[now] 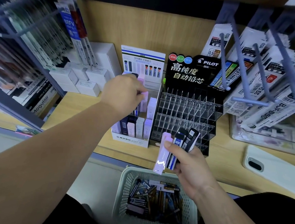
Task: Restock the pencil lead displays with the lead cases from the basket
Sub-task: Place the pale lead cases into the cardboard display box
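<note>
Basket (124, 183) sits below the shelf's (227, 165) front edge. Left hand (125, 93) pinches a pink case (144, 101), likely slotting it into the MONO display (130, 141). Right hand (190, 167) grips spare cases (162, 153), which need matching slots next.

The light is bright and even, with only soft shadows. A white glare spot lies on the lilac lead case (160, 164) held in the right hand (190, 167). The hanging packs (34, 30) at 9 to 11 o'clock and at 2 o'clock are blurred; the edges bend, as with a wide-angle lens
</note>
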